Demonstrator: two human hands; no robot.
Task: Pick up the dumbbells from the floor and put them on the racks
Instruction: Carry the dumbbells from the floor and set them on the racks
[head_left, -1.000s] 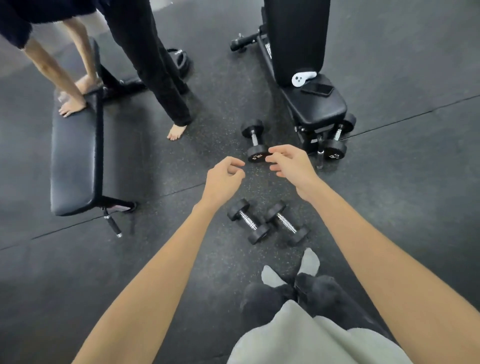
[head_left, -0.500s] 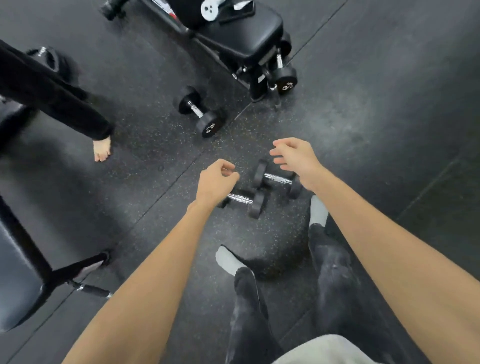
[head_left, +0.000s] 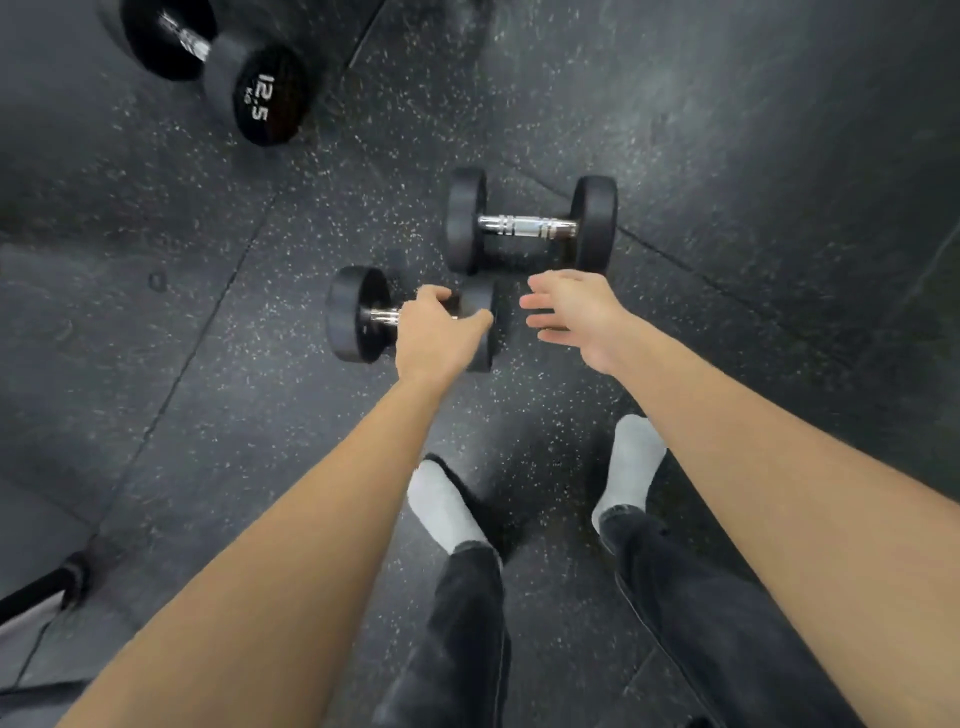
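My left hand (head_left: 434, 332) is down on the near dumbbell (head_left: 358, 314), covering the middle of its chrome handle. My fingers go over the far side of the bar and out of sight, so I cannot tell whether they have closed round it or only rest on it. That dumbbell lies on the speckled rubber floor (head_left: 727, 130) just ahead of my feet, one black head at nine o'clock of my hand and the other half hidden at three o'clock.

My right hand (head_left: 576, 312) hangs above the floor with fingers straight and a little spread, holding nothing. It sits just beside the near dumbbell's right head and just short of the second dumbbell (head_left: 530, 226).

The second dumbbell lies at twelve o'clock of that hand, parallel to the first and near it, handle bare. A third dumbbell marked 12.5 (head_left: 260, 93) lies well apart at eleven o'clock, near the top edge.

My socked feet (head_left: 441, 504) stand at six o'clock – a black metal bar (head_left: 36, 592) shows at eight o'clock.
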